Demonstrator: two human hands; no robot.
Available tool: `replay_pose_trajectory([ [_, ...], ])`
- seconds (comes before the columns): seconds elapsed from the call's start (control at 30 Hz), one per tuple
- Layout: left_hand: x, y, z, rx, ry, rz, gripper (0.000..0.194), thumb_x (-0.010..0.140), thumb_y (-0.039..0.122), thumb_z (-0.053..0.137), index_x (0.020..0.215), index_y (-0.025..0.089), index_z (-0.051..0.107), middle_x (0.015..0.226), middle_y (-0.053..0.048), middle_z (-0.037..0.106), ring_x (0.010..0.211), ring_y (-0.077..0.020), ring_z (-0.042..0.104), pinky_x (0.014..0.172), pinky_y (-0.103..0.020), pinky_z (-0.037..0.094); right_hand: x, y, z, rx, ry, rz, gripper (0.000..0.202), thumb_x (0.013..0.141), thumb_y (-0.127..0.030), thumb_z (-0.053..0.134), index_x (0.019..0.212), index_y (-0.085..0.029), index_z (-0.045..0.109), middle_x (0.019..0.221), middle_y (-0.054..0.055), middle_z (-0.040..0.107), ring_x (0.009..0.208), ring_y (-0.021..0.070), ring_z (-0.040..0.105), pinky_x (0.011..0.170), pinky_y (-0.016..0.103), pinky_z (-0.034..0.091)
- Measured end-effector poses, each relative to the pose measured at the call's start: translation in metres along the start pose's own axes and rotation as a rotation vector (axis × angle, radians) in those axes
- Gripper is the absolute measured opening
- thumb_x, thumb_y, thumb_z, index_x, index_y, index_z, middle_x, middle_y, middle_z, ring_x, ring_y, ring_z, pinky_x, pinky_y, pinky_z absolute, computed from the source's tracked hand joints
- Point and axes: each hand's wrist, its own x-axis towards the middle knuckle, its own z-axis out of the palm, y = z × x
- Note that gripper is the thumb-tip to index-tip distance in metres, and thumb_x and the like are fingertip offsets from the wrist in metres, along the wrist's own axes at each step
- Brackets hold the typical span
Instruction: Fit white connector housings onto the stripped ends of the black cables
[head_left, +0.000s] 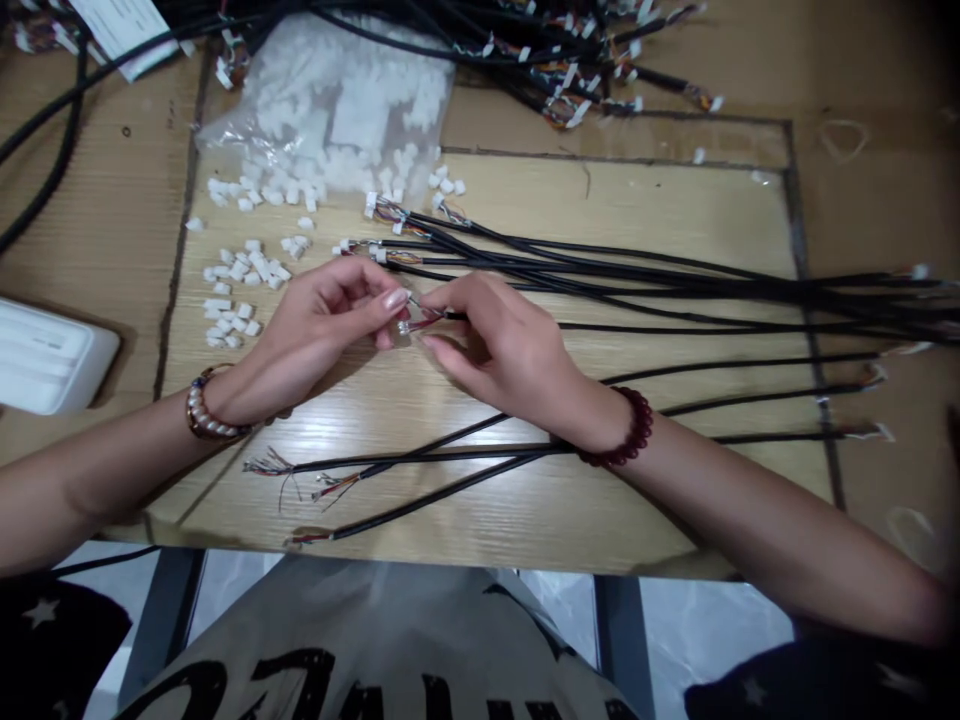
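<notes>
In the middle of the head view, my right hand [502, 340] is closed around the end of a black cable [637, 328], whose thin coloured wires [429, 322] fan out from its fingertips. My left hand [341, 310] pinches a thin wire from that end between thumb and forefinger; whether a small connector is also in the pinch is hidden. Pale tips on red wires show just below the left fingertips. Small white connector housings [259, 265] lie in loose piles left of my left hand. Below my hands are several black cables [450, 456] with bare, splayed wire ends [270, 464].
Cables with white connectors fitted [600, 265] lie bundled behind my hands. A clear plastic bag [352, 90] of white housings sits at the back, beside a heap of black cables [525, 60]. A white box-shaped device [52, 355] is at the left. The table's front edge [450, 562] is near my body.
</notes>
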Motion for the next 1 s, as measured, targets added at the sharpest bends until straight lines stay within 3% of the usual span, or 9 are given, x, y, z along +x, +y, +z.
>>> replay_pose_trajectory([
  [0.17,-0.002,0.004,-0.003,-0.006,-0.107,-0.022,0.032,0.097,0.048,0.072,0.084,0.019,0.072,0.075,-0.001,0.068,0.067,-0.0126,0.063,0.071,-0.027,0.052,-0.002,0.001,0.001,-0.087,0.069,-0.135,0.007,0.102,-0.014,0.061,0.108,-0.016,0.064,0.096,0.008,0.075,0.092,0.0198,0.073,0.083,0.032,0.061],
  [0.3,0.000,0.010,-0.005,0.118,-0.156,-0.099,0.046,0.095,0.057,0.070,0.075,0.016,0.071,0.062,-0.002,0.066,0.060,-0.0137,0.062,0.062,-0.026,0.049,0.000,-0.001,-0.001,-0.033,0.071,-0.109,0.004,0.102,-0.018,0.063,0.104,-0.017,0.067,0.093,0.008,0.076,0.088,0.0190,0.073,0.081,0.031,0.060],
  [0.43,0.005,0.010,-0.009,0.096,-0.243,-0.147,0.043,0.088,0.057,0.078,0.080,0.015,0.074,0.061,-0.002,0.066,0.055,-0.0123,0.060,0.057,-0.024,0.046,0.004,-0.004,-0.003,0.249,0.070,0.088,0.007,0.100,-0.024,0.068,0.097,-0.018,0.070,0.095,0.007,0.078,0.090,0.0171,0.073,0.082,0.029,0.058],
  [0.53,0.008,0.008,-0.010,0.025,-0.182,-0.122,0.037,0.081,0.050,0.088,0.085,0.015,0.075,0.064,0.000,0.067,0.056,-0.0106,0.060,0.057,-0.022,0.046,0.008,-0.004,-0.002,0.583,0.062,0.355,0.020,0.094,-0.038,0.077,0.091,-0.019,0.072,0.097,0.006,0.078,0.090,0.0168,0.073,0.081,0.028,0.057],
  [0.63,0.008,0.006,-0.009,-0.024,-0.138,-0.122,0.033,0.080,0.044,0.090,0.088,0.016,0.076,0.064,0.000,0.067,0.056,-0.0095,0.059,0.056,-0.020,0.045,0.011,-0.002,-0.001,0.769,0.046,0.524,0.029,0.086,-0.046,0.083,0.087,-0.019,0.073,0.099,0.005,0.079,0.086,0.0157,0.069,0.078,0.027,0.055],
  [0.8,0.005,0.006,-0.007,-0.005,-0.113,-0.128,0.030,0.080,0.042,0.090,0.088,0.016,0.077,0.069,-0.001,0.070,0.056,-0.0097,0.060,0.054,-0.021,0.045,0.014,-0.002,-0.002,0.855,0.021,0.646,0.020,0.085,-0.036,0.083,0.083,-0.018,0.074,0.102,0.005,0.078,0.087,0.0140,0.067,0.078,0.026,0.052],
  [1.0,0.002,0.005,-0.007,0.028,-0.123,-0.136,0.022,0.085,0.039,0.086,0.090,0.018,0.080,0.071,-0.001,0.071,0.057,-0.0100,0.060,0.055,-0.021,0.045,0.015,-0.004,-0.006,0.865,-0.008,0.652,0.019,0.083,-0.027,0.078,0.072,-0.017,0.066,0.103,0.006,0.075,0.081,0.0127,0.063,0.073,0.026,0.049],
])
